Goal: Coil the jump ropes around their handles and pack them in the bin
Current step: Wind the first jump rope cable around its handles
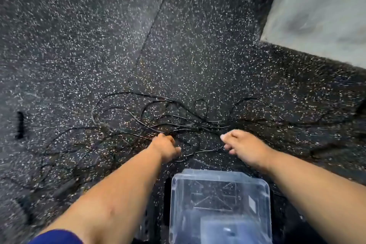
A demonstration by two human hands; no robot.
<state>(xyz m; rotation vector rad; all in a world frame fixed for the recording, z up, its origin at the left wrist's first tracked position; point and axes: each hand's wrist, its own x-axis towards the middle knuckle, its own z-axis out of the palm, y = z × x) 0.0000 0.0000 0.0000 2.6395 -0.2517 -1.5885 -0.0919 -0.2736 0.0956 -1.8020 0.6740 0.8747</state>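
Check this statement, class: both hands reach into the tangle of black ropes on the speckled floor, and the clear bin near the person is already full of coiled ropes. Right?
Not quite. The head view shows the bin holding no ropes. Both hands, left and right, do reach into the tangled ropes on the floor.

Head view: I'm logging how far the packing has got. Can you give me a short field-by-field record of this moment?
ropes: thin black ropes lie tangled and uncoiled on the speckled floor
handle: one black handle lies apart at far left
bin: clear bin stands nearest the person, no rope inside
left hand: left hand curled at the ropes; grip unclear
right hand: right hand reaches toward the ropes, fingers loose
progress: nothing packed yet
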